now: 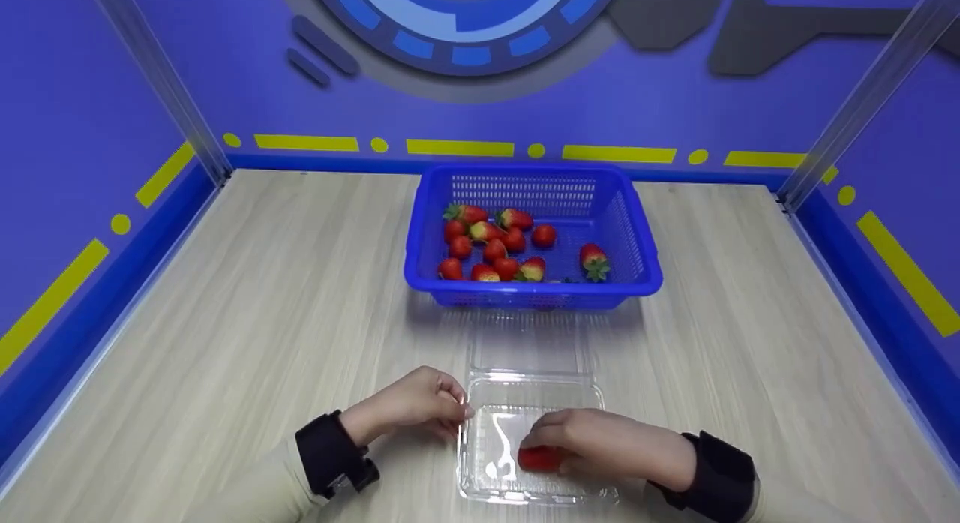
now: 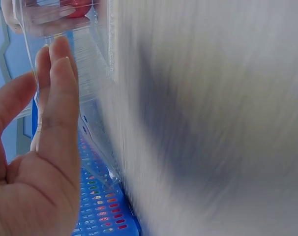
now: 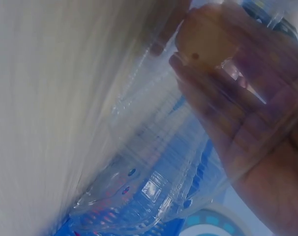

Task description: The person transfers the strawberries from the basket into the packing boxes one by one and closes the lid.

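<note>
A clear plastic clamshell box (image 1: 480, 433) lies opened on the table in front of me, its lid (image 1: 529, 347) folded back toward the basket. My left hand (image 1: 427, 403) pinches the box's left rim between thumb and fingers; in the left wrist view the rim runs beside the thumb (image 2: 16, 101). Inside the box, my right hand (image 1: 600, 442) holds a red strawberry (image 1: 538, 458) with the fingers over it. The strawberry (image 2: 80, 7) shows through the plastic in the left wrist view. Through the clear wall, the right wrist view shows the right hand (image 3: 232, 93).
Beyond the box stands a blue plastic basket (image 1: 645, 283) with several strawberries (image 1: 495, 250), most gathered on its left side. One strawberry (image 1: 593, 260) lies apart at the basket's right. Blue panels (image 1: 480, 118) border the wooden table (image 1: 300, 283) at the back and both sides.
</note>
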Motion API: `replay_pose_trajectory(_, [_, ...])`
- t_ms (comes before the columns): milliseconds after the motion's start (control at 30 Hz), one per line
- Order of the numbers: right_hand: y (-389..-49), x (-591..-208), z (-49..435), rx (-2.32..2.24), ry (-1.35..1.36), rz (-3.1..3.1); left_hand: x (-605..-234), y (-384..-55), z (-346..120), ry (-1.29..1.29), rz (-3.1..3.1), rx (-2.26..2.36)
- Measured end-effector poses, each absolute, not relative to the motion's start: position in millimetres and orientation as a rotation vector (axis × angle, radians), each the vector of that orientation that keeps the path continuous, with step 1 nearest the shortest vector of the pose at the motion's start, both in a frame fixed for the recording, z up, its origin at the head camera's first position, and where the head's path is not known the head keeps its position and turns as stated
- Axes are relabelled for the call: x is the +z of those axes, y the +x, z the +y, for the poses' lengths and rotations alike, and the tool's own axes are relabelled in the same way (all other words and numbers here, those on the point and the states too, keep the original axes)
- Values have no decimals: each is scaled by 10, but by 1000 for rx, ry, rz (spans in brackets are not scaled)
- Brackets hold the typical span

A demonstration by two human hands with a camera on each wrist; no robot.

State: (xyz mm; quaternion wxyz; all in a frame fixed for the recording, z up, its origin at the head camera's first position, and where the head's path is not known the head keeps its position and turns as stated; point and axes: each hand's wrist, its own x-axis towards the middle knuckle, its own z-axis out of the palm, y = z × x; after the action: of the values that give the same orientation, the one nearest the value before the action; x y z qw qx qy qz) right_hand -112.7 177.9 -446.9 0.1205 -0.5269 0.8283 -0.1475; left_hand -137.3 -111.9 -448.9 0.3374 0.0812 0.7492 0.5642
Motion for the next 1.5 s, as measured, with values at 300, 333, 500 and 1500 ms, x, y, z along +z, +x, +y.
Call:
replay_pose_trajectory(300, [-1137,-4424,1745,-412,-1497,2417,-4500,-1366,-1117,222,1964,1479])
replay_pose_trajectory(333, [-1135,-4421,1744,-407,-1495,2414,-4496,-1364,-1114,225,1958,1486])
replay_pose_trajectory(500, [-1132,-4433,1736,-401,-1493,2394,-4486,-1339,-1104,223,1947,1502])
replay_pose_trajectory(1500, [-1278,-3948,1924,-470,-1503,2562,-4064,-1400,-1287,506,2471,1196])
